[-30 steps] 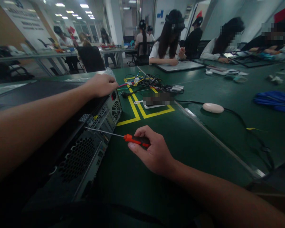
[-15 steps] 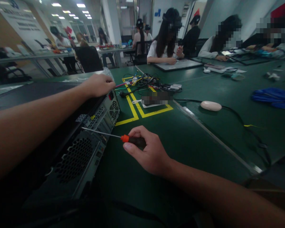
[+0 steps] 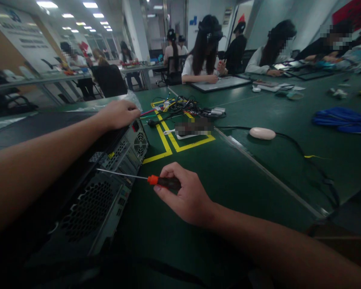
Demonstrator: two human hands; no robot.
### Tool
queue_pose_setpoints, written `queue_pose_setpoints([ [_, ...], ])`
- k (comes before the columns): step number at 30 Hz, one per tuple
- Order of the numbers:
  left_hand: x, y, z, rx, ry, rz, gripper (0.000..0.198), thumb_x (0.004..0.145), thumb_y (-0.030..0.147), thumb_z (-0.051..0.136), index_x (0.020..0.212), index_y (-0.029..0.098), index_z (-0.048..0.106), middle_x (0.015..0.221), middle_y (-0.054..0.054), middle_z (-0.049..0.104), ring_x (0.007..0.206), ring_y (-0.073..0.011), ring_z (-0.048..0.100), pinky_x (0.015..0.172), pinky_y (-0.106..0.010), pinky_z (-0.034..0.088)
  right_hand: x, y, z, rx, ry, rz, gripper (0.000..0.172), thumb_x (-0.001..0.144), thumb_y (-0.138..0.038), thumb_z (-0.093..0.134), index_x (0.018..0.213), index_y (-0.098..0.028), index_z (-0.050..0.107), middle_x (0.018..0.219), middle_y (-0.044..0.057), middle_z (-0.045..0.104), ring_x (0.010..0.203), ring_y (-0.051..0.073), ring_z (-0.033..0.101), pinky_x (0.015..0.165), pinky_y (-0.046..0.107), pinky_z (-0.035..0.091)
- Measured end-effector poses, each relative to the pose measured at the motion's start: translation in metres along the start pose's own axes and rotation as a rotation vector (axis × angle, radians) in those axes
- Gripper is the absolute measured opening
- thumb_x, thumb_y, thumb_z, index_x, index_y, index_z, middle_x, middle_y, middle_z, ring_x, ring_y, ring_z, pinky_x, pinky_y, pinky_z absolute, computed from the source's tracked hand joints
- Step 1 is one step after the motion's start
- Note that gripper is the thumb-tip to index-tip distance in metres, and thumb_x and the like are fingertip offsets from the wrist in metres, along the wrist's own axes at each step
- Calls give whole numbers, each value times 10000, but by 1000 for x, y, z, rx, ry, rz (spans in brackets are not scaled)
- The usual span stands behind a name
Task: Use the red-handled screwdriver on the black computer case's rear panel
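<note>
"State the position of the work."

"The computer tower fills the left of the frame on the green table, its rear panel turned to the right. The fan grille is at the panel's far end; the honeycomb vent is at lower left."

"State of the hands?"

"The right hand, at centre, is closed around the handle of the screwdriver. The left hand rests on the tower's far upper edge, fingers bent; whether they grip it, I cannot tell from here."

"And the tip?"

"At the panel's upper edge, just above the honeycomb vent. What it meets is too small to make out."

"Guidance for this step?"

"In my judgement: one, confirm that the tip is fully seated before applying torque. Two, align the shaft with the axis of the screw head, if one is there; a slanted shaft could slip and score the panel. Three, press lightly inward while turning. Four, bear down with the left hand, lest the tower slide."

"Obstructions?"

"The cable bundle, at upper centre, lies well apart from the screwdriver."
</note>
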State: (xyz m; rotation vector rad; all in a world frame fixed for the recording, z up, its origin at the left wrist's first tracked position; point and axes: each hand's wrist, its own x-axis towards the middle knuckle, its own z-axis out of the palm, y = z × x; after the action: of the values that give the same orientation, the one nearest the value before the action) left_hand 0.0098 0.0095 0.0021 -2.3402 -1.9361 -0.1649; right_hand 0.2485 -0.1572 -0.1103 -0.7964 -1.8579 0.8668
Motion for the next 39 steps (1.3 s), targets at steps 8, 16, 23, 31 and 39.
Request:
queue_pose_setpoints([
  [8,3,-2,-1,37,-41,10,541,970,409,377,1207,125,771,1222,-139,756,1117,-314,647,961,-408,485,1,1,-1,11,0,-2,143,909,-231,722,979,-223,597,827,-23,648,682,132,584,657,279,448],
  [16,3,-2,2,28,8,-29,558,906,473,405,1183,212,813,1219,-107,777,1139,-337,680,948,-368,514,0,-1,0,-6,-7,26,155,904,-257,729,971,-225,593,814,-28,637,665,129,564,649,276,438],
  [23,0,5,-2,61,-11,-23,591,945,416,352,1205,104,782,1216,-164,761,1102,-328,680,924,-370,506,0,-1,0,-13,-4,25,163,902,-275,737,968,-223,598,807,-28,635,662,128,549,651,271,428],
  [31,-2,7,-7,50,-58,4,580,975,384,349,1233,58,753,1259,-185,738,1107,-309,648,933,-378,482,2,-3,-2,-14,4,-24,157,903,-251,748,971,-208,613,815,-34,629,650,112,544,653,258,424],
  [39,5,-1,4,59,14,-41,590,934,429,371,1223,142,798,1226,-151,765,1146,-373,677,963,-420,515,0,-5,-5,-40,-8,-29,149,917,-277,753,978,-192,647,834,-19,653,655,114,546,662,263,429],
])
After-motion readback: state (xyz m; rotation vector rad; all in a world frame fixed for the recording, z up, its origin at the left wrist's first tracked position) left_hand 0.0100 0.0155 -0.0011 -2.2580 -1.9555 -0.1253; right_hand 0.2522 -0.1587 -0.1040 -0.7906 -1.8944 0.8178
